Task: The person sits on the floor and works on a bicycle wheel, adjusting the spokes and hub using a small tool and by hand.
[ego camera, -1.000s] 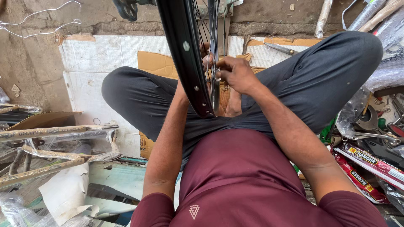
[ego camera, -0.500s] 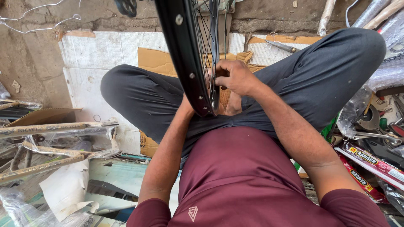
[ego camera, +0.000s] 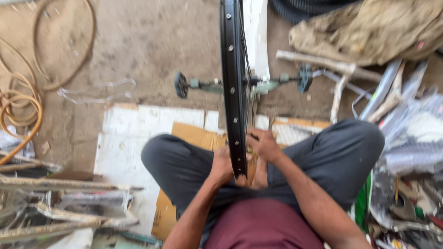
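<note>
Gripping the black metal bicycle wheel rim [ego camera: 233, 92], left hand [ego camera: 222, 166] clasps its left side; right hand [ego camera: 264, 144] fingers curl closed at spokes on its right.

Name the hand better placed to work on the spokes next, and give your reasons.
Probably the right hand: its fingers sit in among the spokes. The left hand rests against the black rim on its other side, apparently steadying it.

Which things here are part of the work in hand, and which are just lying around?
In hand:
black wheel rim
spokes
left hand
right hand

Lying about:
tan hose coils
metal strips
cardboard sheet
crumpled cloth
</note>
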Motion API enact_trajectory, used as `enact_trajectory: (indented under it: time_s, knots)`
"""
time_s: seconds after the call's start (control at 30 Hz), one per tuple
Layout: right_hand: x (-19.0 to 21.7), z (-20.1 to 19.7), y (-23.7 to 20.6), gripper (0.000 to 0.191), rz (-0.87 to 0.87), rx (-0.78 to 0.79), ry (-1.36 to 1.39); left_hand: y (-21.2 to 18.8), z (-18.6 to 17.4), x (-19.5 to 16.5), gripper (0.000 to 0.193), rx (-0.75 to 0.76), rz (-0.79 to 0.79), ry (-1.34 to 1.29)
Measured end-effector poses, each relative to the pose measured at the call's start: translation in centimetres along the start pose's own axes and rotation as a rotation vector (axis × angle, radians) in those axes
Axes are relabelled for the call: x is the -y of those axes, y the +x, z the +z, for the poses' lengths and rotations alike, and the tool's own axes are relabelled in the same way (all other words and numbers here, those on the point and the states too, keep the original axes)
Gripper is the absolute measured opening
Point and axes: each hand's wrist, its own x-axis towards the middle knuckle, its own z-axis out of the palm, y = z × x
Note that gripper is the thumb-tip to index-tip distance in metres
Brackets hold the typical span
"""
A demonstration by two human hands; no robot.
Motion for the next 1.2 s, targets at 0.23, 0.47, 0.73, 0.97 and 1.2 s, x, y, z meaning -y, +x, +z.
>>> enact_trajectory:
  time_s: [0.23,0.47,0.73,0.97,1.2]
  knots:
    - [3.6,-1.0,-0.4,0.023,-0.002,0.196,0.66,-0.8,-2.7,-2.7,0.018,0.557,-0.068,-1.12]
    - [3.5,-1.2,-0.3,0.018,0.052,0.14,0.573,-0.5,-2.3,-1.7,0.017,0.502,0.067,-1.052]
    - [0.2,0.4,0.4,0.015,0.249,-0.034,0.225,0.9,-0.8,-2.2,0.035,-0.015,0.065,0.577]
    - [2.9,-0.8,-0.2,0.014,0.154,0.031,-0.033,0.2,-1.4,-1.5,0.035,0.005,0.117,0.591]
    - [6.1,-3.1,-2.9,0.023,0.15,0.362,-0.372,1.2,0.0,0.4,0.046,0.006,0.007,0.568]
